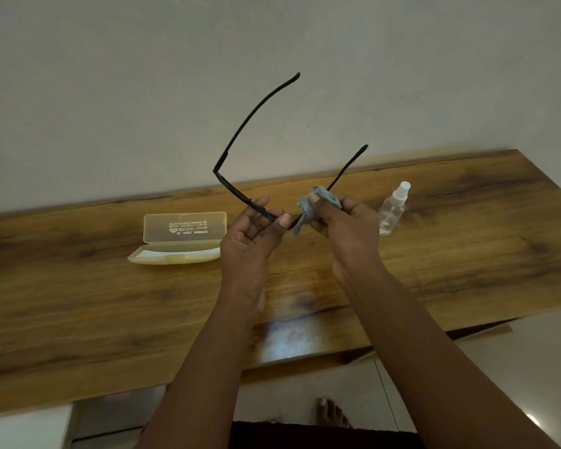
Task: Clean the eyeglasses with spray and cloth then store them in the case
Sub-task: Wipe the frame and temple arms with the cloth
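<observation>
Glasses [240,131], black frame, held up over the table [78,303] w/ both temples unfolded, pointing up and away from the person; front of frame runs low btwn the two hands. Left hand [256,234]: grip grasping the frame front, thumb on the near side, fingers curled behind; left lens area mostly hidden by fingers. Right hand [340,222]: grip pinching a grey-blue cloth [305,205] around the frame's right end, near the hinge; cloth bunched, a corner hanging below the thumb; lens under the cloth not visible. Case [182,238], pale translucent plastic, lies open on the table left of the hands; lid upright w/ printed text (too small to read), white lining in the base; nothing seen inside. Spray bottle [394,209], clear w/ white nozzle, stands upright on the table just right of the right hand, not touched; small amt of liquid at the bottom. Table: wood-grain top, far edge against a plain wall [272,43]; bright glare patch on the near part, below the forearms. Below the table edge: pale floor [515,367], a bare foot [332,413].
</observation>
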